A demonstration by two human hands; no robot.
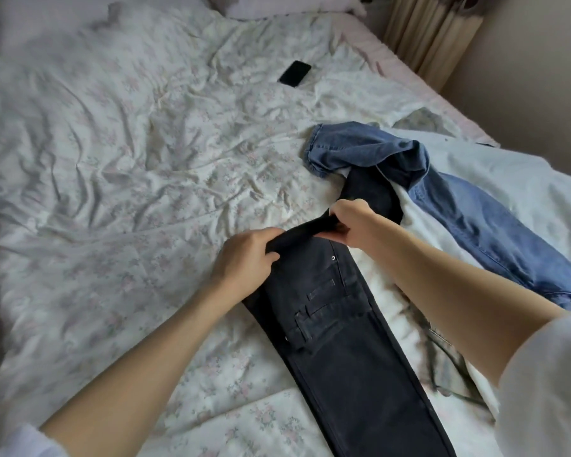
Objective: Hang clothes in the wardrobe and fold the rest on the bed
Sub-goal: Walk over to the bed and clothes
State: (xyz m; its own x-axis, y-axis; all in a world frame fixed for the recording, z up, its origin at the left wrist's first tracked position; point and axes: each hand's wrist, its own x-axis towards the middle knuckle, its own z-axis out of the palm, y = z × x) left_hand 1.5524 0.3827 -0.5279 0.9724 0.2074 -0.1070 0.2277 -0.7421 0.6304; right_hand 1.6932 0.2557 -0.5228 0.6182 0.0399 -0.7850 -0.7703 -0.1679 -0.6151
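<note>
Bed point(112, 159): phone point(294, 73), blue jeans point(459, 206).

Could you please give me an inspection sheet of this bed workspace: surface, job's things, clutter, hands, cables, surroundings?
Surface: bed with a wrinkled floral cover.
Job's things: black jeans lying lengthwise, one end lifted; blue jeans crumpled on a white garment at the right.
Clutter: dark phone lying flat, far from the clothes.
Hands: left hand and right hand both grip the folded-over edge of the black jeans.
Cables: nothing seen.
Surroundings: pillow at the head of the bed, curtain at the upper right; no wardrobe in view.
</note>
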